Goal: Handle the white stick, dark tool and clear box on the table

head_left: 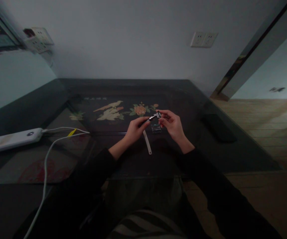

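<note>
My left hand [136,128] is closed around the dark handle of a razor [153,117] with a shiny metal neck and head. At the head end, the fingertips of my right hand [171,124] pinch the razor's head, partly hiding it. The razor is held above the table, tilted up to the right. Below it on the table lies a small rectangular cartridge case [155,128], clear or metallic. A thin pale strip [147,142] with a hole at its near end lies beside the case, its far end under my left hand.
The dark glossy table [133,162] carries a bird and flower picture. On the left lies a white power bank [14,140] with a white cable [45,166] trailing off the near edge. A flat black object [219,127] lies right. The wall [123,43] borders the back.
</note>
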`<state>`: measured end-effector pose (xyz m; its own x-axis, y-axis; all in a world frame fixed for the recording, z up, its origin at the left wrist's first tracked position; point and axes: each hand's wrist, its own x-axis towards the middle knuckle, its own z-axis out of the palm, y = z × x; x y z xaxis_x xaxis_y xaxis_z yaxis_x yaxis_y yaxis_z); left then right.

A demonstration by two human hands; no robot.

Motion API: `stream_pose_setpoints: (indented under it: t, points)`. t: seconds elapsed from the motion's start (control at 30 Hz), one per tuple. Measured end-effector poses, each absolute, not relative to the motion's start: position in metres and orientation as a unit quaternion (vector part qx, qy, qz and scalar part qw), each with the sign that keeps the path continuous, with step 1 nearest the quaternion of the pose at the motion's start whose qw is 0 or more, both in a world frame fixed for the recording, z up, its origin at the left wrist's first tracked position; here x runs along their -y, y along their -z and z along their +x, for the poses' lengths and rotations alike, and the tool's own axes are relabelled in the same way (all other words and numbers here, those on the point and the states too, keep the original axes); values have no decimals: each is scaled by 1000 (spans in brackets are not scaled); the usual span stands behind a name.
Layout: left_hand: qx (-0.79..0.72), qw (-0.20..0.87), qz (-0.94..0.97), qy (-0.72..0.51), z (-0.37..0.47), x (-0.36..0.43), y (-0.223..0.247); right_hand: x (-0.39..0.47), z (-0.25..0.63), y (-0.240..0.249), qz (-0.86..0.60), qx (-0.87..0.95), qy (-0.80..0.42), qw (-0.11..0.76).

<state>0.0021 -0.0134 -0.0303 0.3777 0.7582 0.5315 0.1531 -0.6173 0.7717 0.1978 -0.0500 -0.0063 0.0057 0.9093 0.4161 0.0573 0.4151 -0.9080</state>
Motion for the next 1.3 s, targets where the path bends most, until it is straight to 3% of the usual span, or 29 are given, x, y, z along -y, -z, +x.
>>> stream_pose_setpoints:
  t: [0.87,1.1,1.3]
  points:
    - [-294,321,773,-462,-2,13,23,50,201,3,-417,600,-369,575]
    - [-288,360,748,-477,2,14,26,48,197,7,-389,585,-382,601]
    - [-300,330,753,-483,3,13,29,48,196,8,-400,569,-379,611]
